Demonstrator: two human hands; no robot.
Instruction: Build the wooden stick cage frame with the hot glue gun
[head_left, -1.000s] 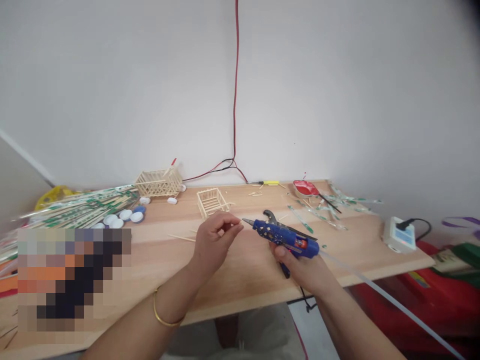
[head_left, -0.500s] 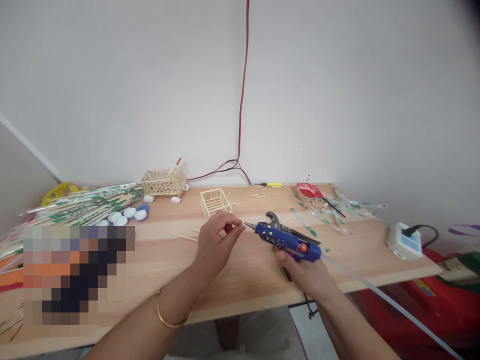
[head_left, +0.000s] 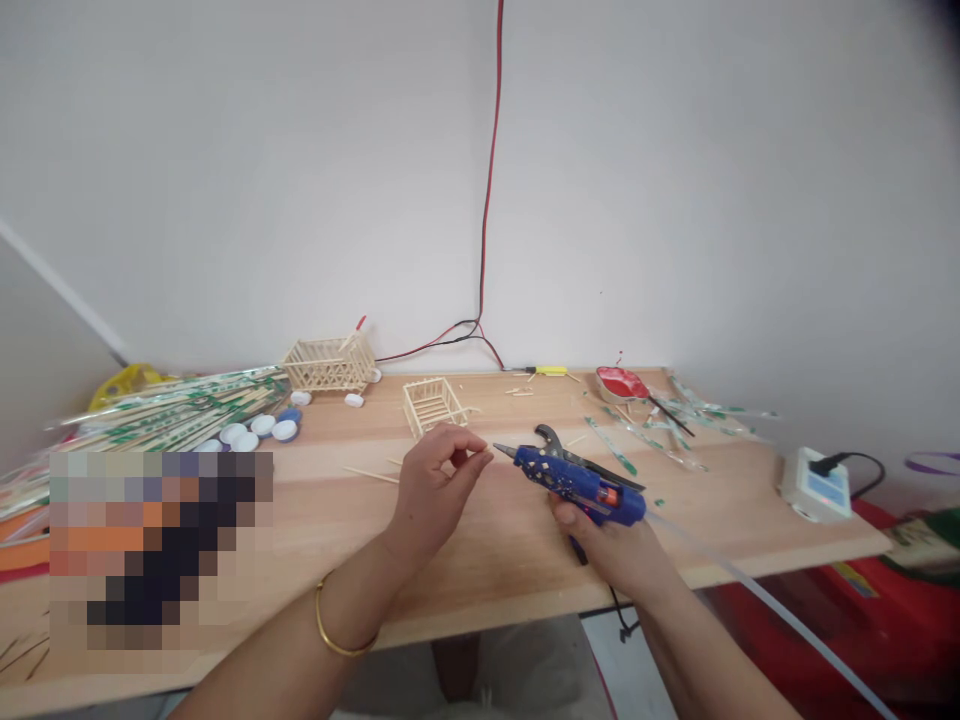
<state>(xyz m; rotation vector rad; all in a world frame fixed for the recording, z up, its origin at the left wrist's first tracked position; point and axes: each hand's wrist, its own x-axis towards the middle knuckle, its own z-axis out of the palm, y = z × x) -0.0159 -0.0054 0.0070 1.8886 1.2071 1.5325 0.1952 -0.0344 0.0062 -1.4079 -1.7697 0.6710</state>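
My right hand (head_left: 607,530) is wrapped round the handle of a blue glue gun (head_left: 574,485), its nozzle pointing left. A long clear glue stick (head_left: 780,600) trails from the gun's back end. In front of the nozzle tip, my left hand (head_left: 442,480) pinches thumb and forefinger together on something small that I cannot make out. Just beyond the left hand stands a small open frame of wooden sticks (head_left: 433,405). Two loose thin sticks (head_left: 371,474) lie left of that hand. Behind the gun rests a dark-handled cutter (head_left: 581,455).
A larger stick cart (head_left: 330,365) with white cap wheels stands at the back left, near bundled sticks (head_left: 202,405) and bottle caps (head_left: 262,427). A red-filled dish (head_left: 621,383), plastic wrappers (head_left: 675,430) and a yellow-handled screwdriver (head_left: 551,371) lie at the back. A power strip (head_left: 816,487) sits at right.
The view has shifted slightly. Both hands keep nearly the same pose, and the nozzle tip now sits a touch farther from my left fingertips.
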